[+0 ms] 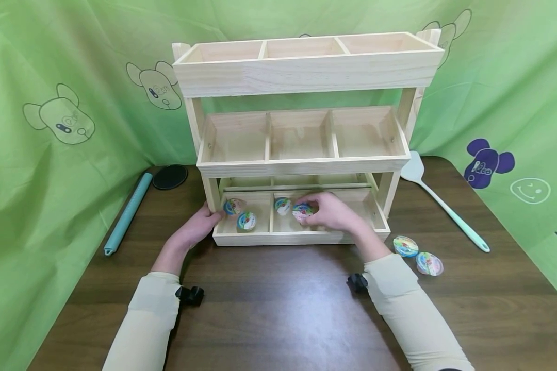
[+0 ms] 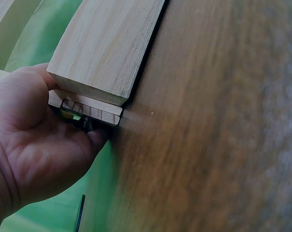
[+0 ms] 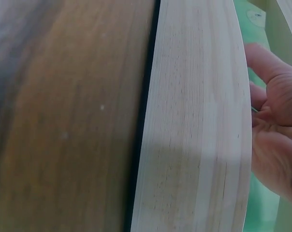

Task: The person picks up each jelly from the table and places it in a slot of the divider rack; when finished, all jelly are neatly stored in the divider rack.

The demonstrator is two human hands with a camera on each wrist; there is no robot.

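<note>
A three-tier wooden rack [image 1: 306, 74] stands on the table. At the left end of its bottom tray [image 1: 301, 238], my left hand [image 1: 198, 226] grips the side; the left wrist view shows the palm [image 2: 35, 140] against the tray's end, fingertips hidden behind the wood. My right hand [image 1: 332, 212] reaches into the middle compartment and pinches a small jelly cup [image 1: 301, 210] with a printed lid. Just left of it sits another jelly cup [image 1: 282, 206]. Two more lie in the left compartment, one cup [image 1: 233, 206] behind the other cup [image 1: 246, 221]. The tray front hides the held cup in the right wrist view.
Two jelly cups, one [image 1: 406, 246] behind the other [image 1: 429, 264], lie right of the rack. Farther right is a pale green spatula [image 1: 445, 206]. Left of the rack are a teal rolled stick [image 1: 129, 214] and a black disc [image 1: 169, 177]. Green cloth [image 1: 74, 180] surrounds the table.
</note>
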